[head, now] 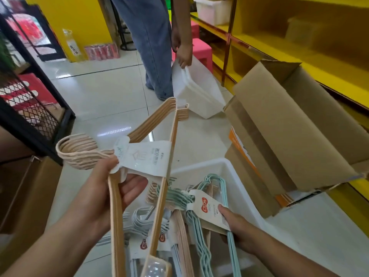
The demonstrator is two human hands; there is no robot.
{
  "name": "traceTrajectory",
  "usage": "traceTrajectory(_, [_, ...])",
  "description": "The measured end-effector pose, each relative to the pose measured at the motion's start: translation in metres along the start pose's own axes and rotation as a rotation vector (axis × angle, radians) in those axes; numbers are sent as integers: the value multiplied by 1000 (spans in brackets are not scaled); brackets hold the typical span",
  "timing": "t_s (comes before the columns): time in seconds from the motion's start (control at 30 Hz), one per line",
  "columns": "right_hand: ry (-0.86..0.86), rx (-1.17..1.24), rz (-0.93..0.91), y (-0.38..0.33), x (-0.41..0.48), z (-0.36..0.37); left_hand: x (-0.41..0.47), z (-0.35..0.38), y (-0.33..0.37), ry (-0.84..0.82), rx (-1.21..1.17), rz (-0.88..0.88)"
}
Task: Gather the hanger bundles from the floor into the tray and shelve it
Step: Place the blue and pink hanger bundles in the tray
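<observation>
My left hand [107, 188] grips a bundle of beige hangers [159, 134] by its white paper label, holding it up above the floor and the tray. A white plastic tray [225, 168] sits low in the middle, with several hanger bundles lying in it. My right hand [237, 226] is closed on a pale green hanger bundle [201, 212] at its labelled neck, inside the tray. More white and beige bundles [143, 218] lie under the raised one; I cannot tell whether they rest in the tray or on the floor.
An open cardboard box [289, 124] stands right of the tray against yellow shelves [299, 37]. Ahead, another person in jeans [151, 47] holds stacked white trays [197, 86] on the tiled floor. A black mesh rack [30, 92] and a brown box [24, 196] are on the left.
</observation>
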State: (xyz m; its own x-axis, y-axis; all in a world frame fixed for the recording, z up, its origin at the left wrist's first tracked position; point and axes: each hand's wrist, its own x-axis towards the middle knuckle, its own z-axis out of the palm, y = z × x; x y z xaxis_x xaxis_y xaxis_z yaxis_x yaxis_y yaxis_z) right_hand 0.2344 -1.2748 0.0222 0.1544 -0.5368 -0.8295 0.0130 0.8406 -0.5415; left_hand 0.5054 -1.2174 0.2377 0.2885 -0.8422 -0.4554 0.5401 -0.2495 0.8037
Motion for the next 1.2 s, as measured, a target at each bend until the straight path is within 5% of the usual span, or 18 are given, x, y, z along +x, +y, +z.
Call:
traceTrajectory(0.2, [-27, -195, -26, -9, -19, -7, -5, 21, -28, 19, 6, -81])
traceTrajectory(0.33, [195, -481, -338, -21, -66, -19, -13, 42, -52, 0, 52, -143])
traceTrajectory(0.4, [229, -359, -486, -32, -100, -23, -17, 60, -67, -6, 75, -166])
traceTrajectory(0.57, [-124, -51, -314, -48, -153, -21, -19, 102, -121, 2, 79, -253])
traceTrajectory(0.93, [-106, -387, -272, -22, -113, -39, -9, 101, -176, 55, 128, -348])
traceTrajectory(1.2, [-137, -423, -250, -24, -96, -50, -10, 109, -170, 34, 207, -465])
